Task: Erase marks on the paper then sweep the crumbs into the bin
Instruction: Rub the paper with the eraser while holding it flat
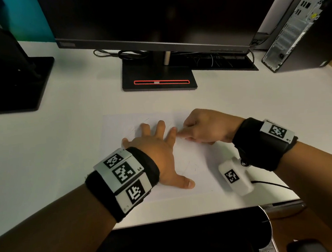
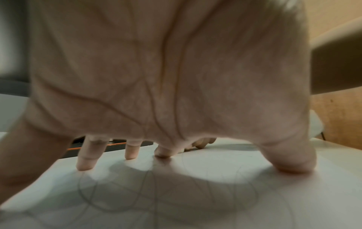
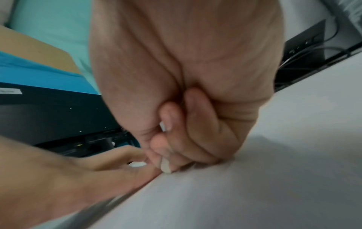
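A white sheet of paper (image 1: 195,153) lies on the white desk, with faint pencil marks (image 1: 192,167) near its lower part. My left hand (image 1: 158,146) lies flat on the sheet with fingers spread and presses it down. In the left wrist view the pencil marks (image 2: 137,193) curl under the palm. My right hand (image 1: 197,129) is curled into a fist just right of the left index finger. It pinches a small white eraser (image 3: 165,168) whose tip touches the paper (image 3: 235,193). No bin is in view.
A monitor on a black stand (image 1: 158,80) is straight behind the paper. Another black stand (image 1: 13,84) is at the far left, and a PC tower (image 1: 300,25) at the far right. The desk's front edge (image 1: 188,213) is close below the paper. A black cable (image 1: 271,183) trails from my right wrist.
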The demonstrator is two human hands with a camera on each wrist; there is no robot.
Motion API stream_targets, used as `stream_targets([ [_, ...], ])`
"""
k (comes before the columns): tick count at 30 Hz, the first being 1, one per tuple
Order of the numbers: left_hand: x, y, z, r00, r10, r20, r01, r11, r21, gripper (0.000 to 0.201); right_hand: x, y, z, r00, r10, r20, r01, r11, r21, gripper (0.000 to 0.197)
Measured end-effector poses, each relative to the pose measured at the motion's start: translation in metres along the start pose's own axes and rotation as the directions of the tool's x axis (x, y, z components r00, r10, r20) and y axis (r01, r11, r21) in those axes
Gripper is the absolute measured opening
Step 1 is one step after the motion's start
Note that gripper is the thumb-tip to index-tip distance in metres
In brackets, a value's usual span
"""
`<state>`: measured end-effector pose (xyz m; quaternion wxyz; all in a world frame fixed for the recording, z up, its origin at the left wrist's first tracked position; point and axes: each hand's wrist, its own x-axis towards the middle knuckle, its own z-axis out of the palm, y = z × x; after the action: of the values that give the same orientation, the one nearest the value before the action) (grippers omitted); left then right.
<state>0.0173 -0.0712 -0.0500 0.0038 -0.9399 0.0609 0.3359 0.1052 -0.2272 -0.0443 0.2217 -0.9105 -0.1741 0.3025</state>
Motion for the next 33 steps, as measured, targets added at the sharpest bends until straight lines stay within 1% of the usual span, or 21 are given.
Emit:
stream_targets([
  [2,-0.001,0.0,0.0,1.0,-0.003,0.005,0.003,1.0,0.002,0.141,0.001,0.0,-0.003,0.999,0.032,0.041,-0.034,0.997,0.065,0.041],
  [4,-0.001,0.0,0.0,1.0,-0.007,0.011,0.007,1.0,0.003,0.141,0.007,0.001,-0.011,0.997,0.076,-0.018,-0.074,0.994,0.08,0.041],
  [6,0.0,0.0,0.0,1.0,-0.006,0.009,0.006,1.0,0.002,0.142,0.009,-0.001,-0.01,0.996,0.066,-0.066,-0.063,0.997,0.036,0.04],
  [8,0.0,0.0,0.0,1.0,-0.003,0.002,0.003,1.0,0.003,0.141,0.008,-0.003,-0.004,0.999,0.025,-0.022,-0.025,0.999,0.025,0.041],
  [10,0.0,0.0,0.0,1.0,-0.001,-0.003,0.001,1.0,0.003,0.141,0.006,-0.002,-0.004,0.999,0.026,0.025,-0.027,0.998,0.05,0.043],
  [12,-0.001,0.0,0.0,1.0,-0.002,0.001,0.002,1.0,0.001,0.141,0.009,0.003,-0.011,0.997,0.071,-0.032,-0.069,0.996,0.061,0.041],
  [14,0.0,0.0,0.0,1.0,-0.004,0.007,0.004,1.0,-0.001,0.141,0.01,0.004,-0.013,0.991,0.08,-0.107,-0.077,0.997,0.026,0.037],
  [15,0.0,0.0,0.0,1.0,-0.005,0.009,0.005,1.0,-0.001,0.141,0.009,0.002,-0.011,0.993,0.064,-0.099,-0.063,0.998,0.013,0.037],
  [17,0.0,0.0,0.0,1.0,-0.003,0.009,0.003,1.0,-0.002,0.141,0.005,0.0,-0.004,1.0,0.025,-0.006,-0.025,1.0,0.019,0.039],
  [18,0.0,0.0,-0.001,1.0,-0.003,0.01,0.003,1.0,-0.004,0.141,0.003,0.0,-0.003,0.999,0.03,0.038,-0.031,0.998,0.05,0.039],
  [19,-0.001,0.0,-0.001,1.0,-0.004,0.013,0.004,1.0,-0.006,0.141,0.003,0.001,-0.005,0.998,0.05,0.048,-0.053,0.995,0.081,0.04],
  [21,-0.001,0.0,-0.001,1.0,-0.005,0.017,0.005,1.0,-0.007,0.141,0.006,0.005,-0.013,0.994,0.103,-0.034,-0.099,0.99,0.097,0.041],
  [23,0.0,0.0,-0.001,1.0,-0.004,0.016,0.004,1.0,-0.007,0.141,0.004,0.004,-0.012,0.99,0.084,-0.114,-0.082,0.996,0.022,0.039],
  [24,0.0,0.0,0.0,1.0,-0.004,0.013,0.004,1.0,-0.007,0.141,0.001,0.003,-0.008,0.994,0.052,-0.095,-0.053,0.999,-0.009,0.039],
  [25,0.0,0.0,0.0,1.0,-0.004,0.011,0.004,1.0,-0.007,0.141,-0.002,0.002,-0.003,0.999,0.015,-0.043,-0.017,0.999,-0.03,0.038],
  [27,0.0,0.0,0.0,1.0,-0.005,0.008,0.006,1.0,-0.005,0.14,-0.011,0.003,0.002,0.998,-0.006,0.069,0.007,1.0,-0.008,0.037],
  [28,0.0,0.0,0.0,1.0,-0.008,0.011,0.008,1.0,-0.005,0.141,-0.014,0.006,0.0,0.997,0.004,0.08,-0.005,1.0,0.01,0.038],
  [29,-0.001,0.0,-0.001,1.0,-0.01,0.015,0.01,1.0,-0.005,0.141,-0.015,0.009,-0.003,0.998,0.02,0.055,-0.021,1.0,0.017,0.039],
  [31,0.0,0.001,-0.001,1.0,-0.01,0.016,0.01,1.0,-0.006,0.141,-0.017,0.013,-0.005,0.999,0.023,-0.031,-0.024,0.999,-0.028,0.04],
  [32,0.0,0.001,0.0,1.0,-0.009,0.013,0.009,1.0,-0.005,0.141,-0.019,0.013,-0.003,0.999,0.007,-0.033,-0.008,0.999,-0.053,0.039],
  [33,0.0,0.0,0.0,1.0,-0.009,0.011,0.009,1.0,-0.004,0.141,-0.022,0.011,0.001,1.0,-0.013,0.001,0.014,0.998,-0.064,0.039],
])
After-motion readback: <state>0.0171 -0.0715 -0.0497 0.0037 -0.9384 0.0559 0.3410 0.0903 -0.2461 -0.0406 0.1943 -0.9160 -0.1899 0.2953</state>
